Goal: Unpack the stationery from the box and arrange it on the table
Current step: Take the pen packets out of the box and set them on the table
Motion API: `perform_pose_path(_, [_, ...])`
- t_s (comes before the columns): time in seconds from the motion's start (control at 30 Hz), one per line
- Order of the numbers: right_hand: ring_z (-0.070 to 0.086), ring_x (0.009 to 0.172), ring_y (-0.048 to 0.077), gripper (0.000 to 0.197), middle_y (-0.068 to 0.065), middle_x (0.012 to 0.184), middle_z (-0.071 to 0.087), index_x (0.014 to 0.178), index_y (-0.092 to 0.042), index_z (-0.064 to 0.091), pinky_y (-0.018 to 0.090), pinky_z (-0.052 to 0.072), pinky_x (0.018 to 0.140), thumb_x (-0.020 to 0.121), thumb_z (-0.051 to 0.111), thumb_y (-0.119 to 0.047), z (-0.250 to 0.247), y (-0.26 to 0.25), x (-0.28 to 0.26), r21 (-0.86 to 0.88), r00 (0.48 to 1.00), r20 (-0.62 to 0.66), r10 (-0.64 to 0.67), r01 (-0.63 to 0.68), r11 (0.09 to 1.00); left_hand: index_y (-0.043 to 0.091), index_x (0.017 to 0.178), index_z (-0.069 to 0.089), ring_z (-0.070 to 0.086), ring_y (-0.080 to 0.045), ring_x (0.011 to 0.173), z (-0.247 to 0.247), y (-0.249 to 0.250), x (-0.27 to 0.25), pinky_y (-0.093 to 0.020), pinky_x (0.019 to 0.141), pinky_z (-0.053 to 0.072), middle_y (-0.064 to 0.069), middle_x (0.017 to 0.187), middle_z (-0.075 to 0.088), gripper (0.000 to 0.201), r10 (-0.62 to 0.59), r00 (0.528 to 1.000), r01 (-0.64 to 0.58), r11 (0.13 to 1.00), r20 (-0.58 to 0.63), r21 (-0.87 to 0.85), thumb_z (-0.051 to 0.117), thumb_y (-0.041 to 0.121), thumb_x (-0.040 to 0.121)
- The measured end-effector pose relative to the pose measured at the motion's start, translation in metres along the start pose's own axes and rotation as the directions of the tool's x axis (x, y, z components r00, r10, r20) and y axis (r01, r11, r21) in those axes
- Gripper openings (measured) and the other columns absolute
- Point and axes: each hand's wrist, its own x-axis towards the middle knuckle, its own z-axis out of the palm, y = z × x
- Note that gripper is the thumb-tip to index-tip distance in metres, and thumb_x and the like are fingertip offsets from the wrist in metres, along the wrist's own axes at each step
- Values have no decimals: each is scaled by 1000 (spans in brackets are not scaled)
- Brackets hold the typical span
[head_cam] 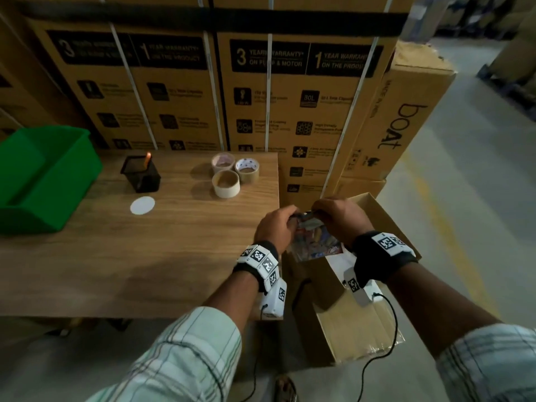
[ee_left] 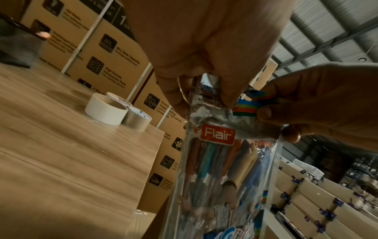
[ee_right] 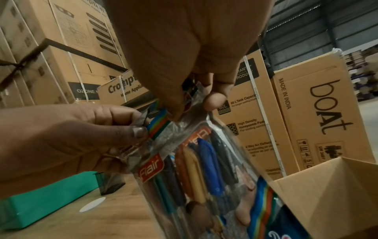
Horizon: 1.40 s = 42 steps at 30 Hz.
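Note:
A clear packet of coloured pens marked Flair hangs upright above the open cardboard box, just past the table's right edge. My left hand pinches the packet's top left corner and my right hand pinches the top right. In the left wrist view my fingers press the sealed top strip of the packet. In the right wrist view the packet slants down toward the box, with the pens showing through the plastic.
On the wooden table stand three tape rolls, a black mesh pen holder with one pen, a white disc and a green bin at the left. Stacked cartons wall off the back.

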Motion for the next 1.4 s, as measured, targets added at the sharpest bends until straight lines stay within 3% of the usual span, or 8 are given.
perform_pose_path(0.23, [66, 84, 25, 15, 4, 95, 69, 98, -20, 66, 41, 55, 70, 89, 55, -24, -7, -46, 11, 40, 999, 6, -43, 42, 998, 25, 104, 66, 64, -18, 98, -61, -8, -17, -38, 87, 53, 1, 105, 71, 20, -11, 1000, 10, 1000, -13, -8, 56, 14, 89])
perform_pose_path(0.43, [61, 83, 31, 18, 7, 91, 66, 97, -19, 64, 39, 49, 64, 88, 50, -26, -1, -115, 33, 68, 992, -42, -116, 119, 991, 26, 110, 67, 63, -19, 104, -134, -47, -41, -35, 91, 51, 1, 111, 70, 22, -74, 997, 75, 996, -24, 46, 60, 21, 90])
perform_pose_path(0.53, [62, 83, 34, 24, 9, 93, 66, 97, -15, 65, 41, 50, 63, 86, 48, -27, 11, -162, 45, 123, 981, -81, -174, 183, 975, 26, 105, 68, 64, -20, 96, -177, -68, -68, -33, 82, 51, 0, 103, 72, 19, -59, 994, 68, 993, -93, 94, 57, 23, 91])
perform_pose_path(0.67, [64, 91, 27, 27, 9, 105, 69, 115, -14, 61, 31, 49, 69, 88, 59, -16, 30, -237, 60, 196, 972, -154, -180, 209, 958, 19, 105, 69, 63, -16, 93, -247, -105, -110, -23, 77, 46, -1, 102, 71, 21, -21, 980, 45, 992, -200, 115, 53, 13, 93])
perform_pose_path(0.83, [64, 79, 31, 5, 7, 83, 68, 88, -18, 63, 31, 42, 61, 83, 60, -16, 71, -337, 85, 235, 972, -82, -220, 233, 944, 21, 101, 71, 65, -14, 92, -337, -171, -164, -24, 78, 49, 2, 100, 73, 22, 10, 974, 14, 995, -228, 103, 57, 9, 88])
perform_pose_path(0.9, [64, 78, 30, 7, 5, 82, 69, 87, -21, 63, 33, 46, 63, 81, 59, -18, 90, -377, 96, 260, 972, -73, -225, 236, 936, 22, 99, 69, 65, -14, 90, -369, -200, -183, -27, 79, 52, 2, 98, 72, 20, -13, 972, 34, 996, -234, 88, 60, 9, 87])
perform_pose_path(1.03, [59, 73, 27, 5, 7, 79, 67, 85, -12, 65, 25, 31, 61, 83, 62, -9, 120, -442, 112, 319, 972, -55, -227, 233, 919, 21, 103, 67, 64, -15, 94, -419, -251, -205, -30, 85, 52, 0, 103, 71, 24, -79, 987, 100, 984, -139, 147, 60, 7, 85])
perform_pose_path(1.4, [60, 81, 29, 12, 7, 83, 65, 81, -15, 66, 33, 43, 68, 75, 62, -6, 186, -500, 205, 353, 960, 71, -271, 230, 907, 24, 95, 71, 57, -22, 91, -473, -350, -178, -39, 81, 49, 4, 98, 72, 19, -127, 973, 202, 874, -194, 441, 57, 15, 86])
